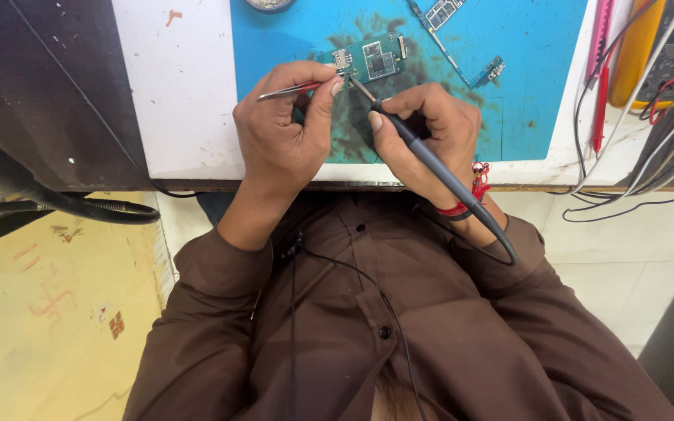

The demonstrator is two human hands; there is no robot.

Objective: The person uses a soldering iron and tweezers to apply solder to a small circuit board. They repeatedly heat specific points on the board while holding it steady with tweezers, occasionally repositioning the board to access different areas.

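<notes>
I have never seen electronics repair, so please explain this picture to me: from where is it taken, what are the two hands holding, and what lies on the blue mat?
There is one picture, taken by a camera worn on the person's head, looking down over a brown shirt at the worktable. The left hand pinches thin metal tweezers, whose tips reach a small green circuit board. The right hand holds a dark pen-shaped tool, probably a soldering iron; its metal tip meets the board's edge near the tweezers. The board lies on a stained blue mat, with another narrow board piece farther back. At the right are cables and a yellow meter.
</notes>
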